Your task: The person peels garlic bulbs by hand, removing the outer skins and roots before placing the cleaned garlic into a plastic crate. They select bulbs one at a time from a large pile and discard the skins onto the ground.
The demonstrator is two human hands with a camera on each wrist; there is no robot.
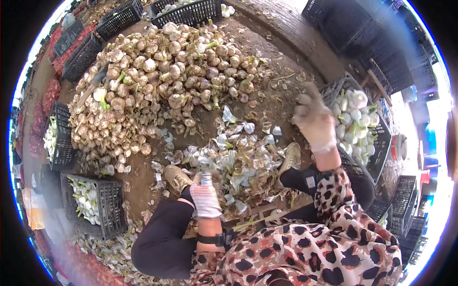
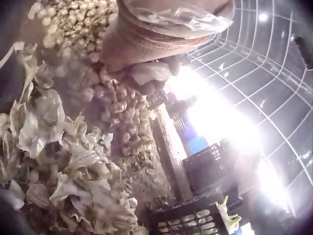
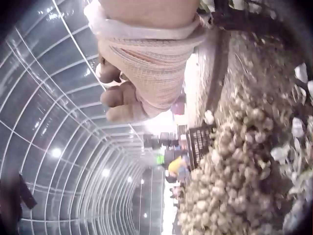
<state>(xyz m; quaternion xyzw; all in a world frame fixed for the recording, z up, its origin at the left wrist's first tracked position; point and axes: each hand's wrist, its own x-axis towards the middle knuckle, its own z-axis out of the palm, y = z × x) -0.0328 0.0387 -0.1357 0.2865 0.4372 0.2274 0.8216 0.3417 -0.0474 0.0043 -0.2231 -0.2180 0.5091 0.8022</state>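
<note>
My left hand (image 1: pixel 206 200), in a striped knit glove, is low between the knees beside a heap of papery garlic peels (image 1: pixel 243 167). Its fingers are curled in front of a pale piece (image 2: pixel 151 73) in the left wrist view; I cannot tell whether they grip it. Farther right, my gloved right hand (image 1: pixel 316 123) is raised near the edge of a black crate (image 1: pixel 377 162) of white garlic bulbs (image 1: pixel 355 119). One finger points up and the others bend loosely; no held thing shows. In the right wrist view the right hand's fingertips (image 3: pixel 117 100) hang bent.
A large pile of unpeeled garlic (image 1: pixel 162 71) lies ahead. Another black crate (image 1: pixel 112 209) with white bulbs is at the left, and more crates (image 1: pixel 186 14) stand behind the pile. Stacked dark crates (image 1: pixel 350 28) are at the upper right. My shoes (image 1: pixel 179 178) flank the peels.
</note>
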